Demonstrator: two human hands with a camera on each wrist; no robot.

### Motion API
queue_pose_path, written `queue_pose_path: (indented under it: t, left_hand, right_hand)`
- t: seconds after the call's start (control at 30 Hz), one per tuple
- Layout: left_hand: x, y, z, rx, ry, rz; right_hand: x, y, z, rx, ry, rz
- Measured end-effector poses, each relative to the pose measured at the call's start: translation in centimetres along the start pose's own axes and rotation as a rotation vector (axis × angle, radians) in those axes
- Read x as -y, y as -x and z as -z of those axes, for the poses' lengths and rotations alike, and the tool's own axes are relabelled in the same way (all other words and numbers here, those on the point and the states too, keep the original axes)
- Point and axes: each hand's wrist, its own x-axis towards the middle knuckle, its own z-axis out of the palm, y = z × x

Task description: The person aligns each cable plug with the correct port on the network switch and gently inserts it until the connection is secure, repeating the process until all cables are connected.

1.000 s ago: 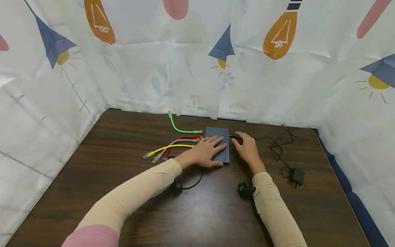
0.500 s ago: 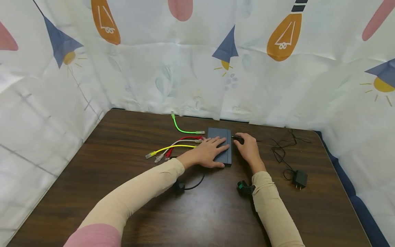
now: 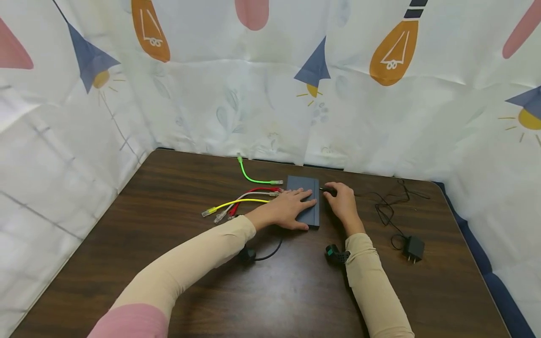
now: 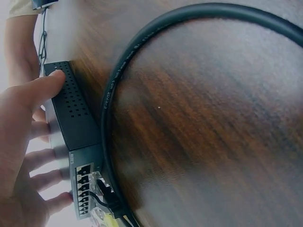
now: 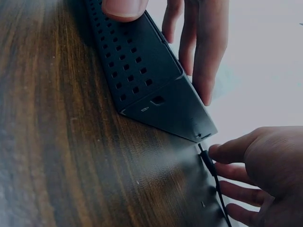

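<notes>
The left grip [image 3: 291, 210] rested on the box [image 3: 312, 215], fingers spread wide. The right grip [image 3: 344, 205] pinched the black plug [image 5: 207, 161] — aiming it straight seemed best.

We see the right hand [image 3: 343, 202] slightly nearer the flat blue-grey rectangular box [image 3: 312, 214]. Our head view has turned slightly left.

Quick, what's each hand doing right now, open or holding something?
Left hand: open, resting on the dark box.
Right hand: pinching the black plug.

Left of the box [image 3: 301, 183], cables [image 3: 245, 200] obstruct; nearer table [image 3: 266, 295] gives room.
</notes>
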Motion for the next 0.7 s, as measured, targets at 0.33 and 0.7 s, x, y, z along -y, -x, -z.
queue_pose_path:
  t: [0.33,0.7]
  left_hand:
    - [-0.1,-0.1,0.1,-0.004,-0.028,-0.012]
    - [-0.1,0.0,0.1,-0.004,-0.025,-0.010]
  right_hand:
    - [-0.3,-0.5,-0.3,0.000,0.009,-0.012]
    - [-0.1,-1.2,-0.6,-0.026,0.010,-0.012]
